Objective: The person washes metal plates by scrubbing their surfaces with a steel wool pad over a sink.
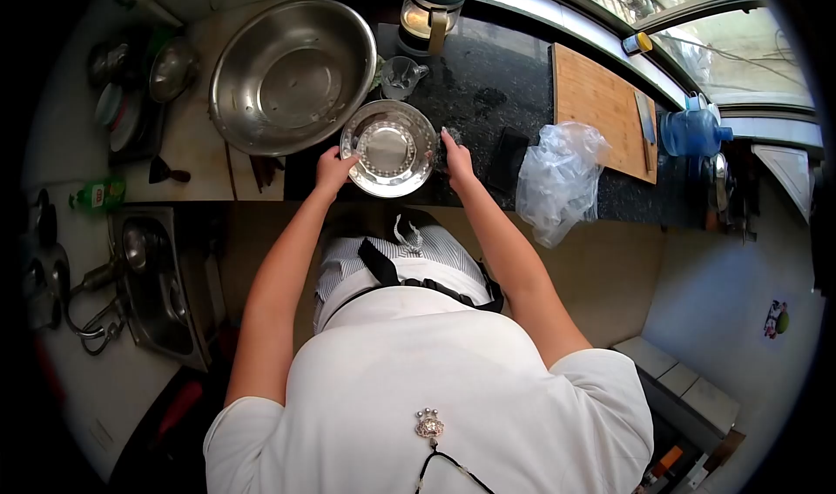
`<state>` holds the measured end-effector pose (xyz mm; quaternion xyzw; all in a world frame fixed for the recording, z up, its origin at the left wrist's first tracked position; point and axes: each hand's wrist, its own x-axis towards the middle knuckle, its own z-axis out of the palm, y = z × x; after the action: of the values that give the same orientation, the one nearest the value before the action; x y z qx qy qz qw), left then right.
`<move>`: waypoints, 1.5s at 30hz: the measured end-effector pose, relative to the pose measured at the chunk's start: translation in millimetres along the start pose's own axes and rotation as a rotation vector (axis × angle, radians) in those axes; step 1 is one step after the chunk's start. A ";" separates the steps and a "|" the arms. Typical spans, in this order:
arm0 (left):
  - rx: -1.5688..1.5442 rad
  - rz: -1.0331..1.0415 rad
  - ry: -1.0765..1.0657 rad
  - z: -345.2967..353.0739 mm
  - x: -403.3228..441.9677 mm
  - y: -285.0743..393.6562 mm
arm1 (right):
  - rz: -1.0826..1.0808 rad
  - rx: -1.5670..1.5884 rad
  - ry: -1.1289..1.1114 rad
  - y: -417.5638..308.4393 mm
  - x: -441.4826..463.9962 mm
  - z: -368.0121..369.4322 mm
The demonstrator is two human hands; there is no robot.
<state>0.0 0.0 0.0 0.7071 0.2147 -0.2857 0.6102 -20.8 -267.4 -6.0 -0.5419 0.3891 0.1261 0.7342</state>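
A shiny metal bowl (389,148) is held level at the front edge of the dark counter, with nothing visible inside it. My left hand (333,172) grips its left rim, the thumb lying over the edge. At the opposite side, my right hand (459,161) is closed at the right rim; its fingertips are partly hidden. A clear glass jug (401,77) stands just behind the bowl. To the left of it sits a much larger steel basin (294,74), wet and scratched inside.
A glass kettle (431,11) stands at the back. Rightward are a crumpled plastic bag (562,181), a wooden cutting board (592,102) with a cleaver (644,115), and a blue water bottle (692,134). A sink (161,285) and a green bottle (100,194) are at left.
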 end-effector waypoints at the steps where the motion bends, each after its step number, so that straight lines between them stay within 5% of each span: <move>1: 0.019 0.061 0.012 4.0 -1.1 -3.6 | -0.002 -0.002 -0.018 2.2 2.4 -2.8; 5: -0.083 0.197 0.039 -0.4 -9.1 1.2 | 0.010 0.001 -0.017 4.6 10.3 16.8; 8: -0.178 0.066 -0.002 6.4 -26.5 7.6 | -0.077 -0.167 0.283 16.5 27.7 8.7; 12: -0.262 0.032 -0.047 2.7 -33.2 -11.6 | -0.254 -0.063 0.231 -2.9 -9.9 9.1; 18: -0.432 -0.095 -0.109 -2.3 -63.6 -19.1 | -0.238 -0.022 0.050 -10.6 -42.5 25.8; 30: -0.670 -0.379 -0.348 -1.7 -79.8 7.4 | -0.104 0.141 0.229 -10.6 -42.1 36.5; 40: -0.307 -0.246 -0.367 -61.3 -98.5 -30.1 | -0.125 0.228 0.107 47.5 -63.6 63.1; 45: -0.600 -0.223 -0.242 -111.6 -110.1 -91.7 | -0.250 0.075 0.089 92.6 -86.4 106.7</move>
<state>-125.9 129.9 15.7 0.4292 0.2910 -0.3565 0.7771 -88.1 -116.3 2.3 -0.5631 0.3554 -0.0052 0.7460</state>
